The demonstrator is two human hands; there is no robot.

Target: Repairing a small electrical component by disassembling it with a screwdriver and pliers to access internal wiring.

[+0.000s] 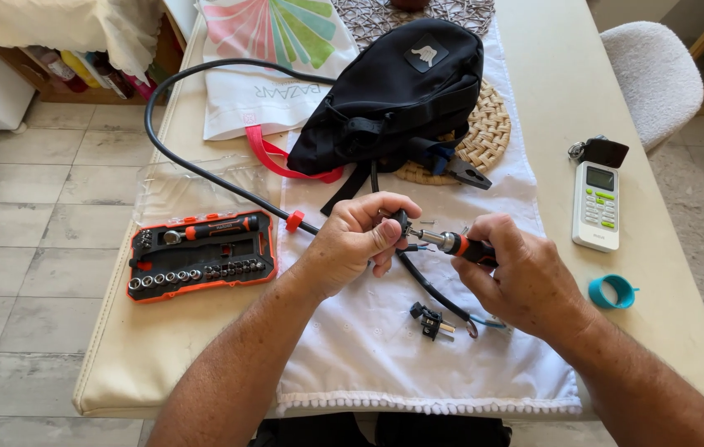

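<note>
My left hand (359, 240) pinches a small black plug part (402, 222) at the end of a black cable (203, 170) that loops back over the table's left side. My right hand (517, 277) grips a screwdriver with an orange and black handle (461, 245), its metal tip set against the plug part. Another black plug piece with metal pins (430, 319) lies on the white cloth (385, 356) just below my hands. The cable's stripped end with coloured wires (478, 323) lies beside it.
An open orange and black bit set case (201, 253) lies left, its clear lid (195, 186) behind. A black bag (393, 91), pliers (459, 170), a woven mat (493, 132) and a printed tote (265, 58) sit behind. A white remote (597, 207), keys (600, 151) and a teal tape ring (613, 291) lie right.
</note>
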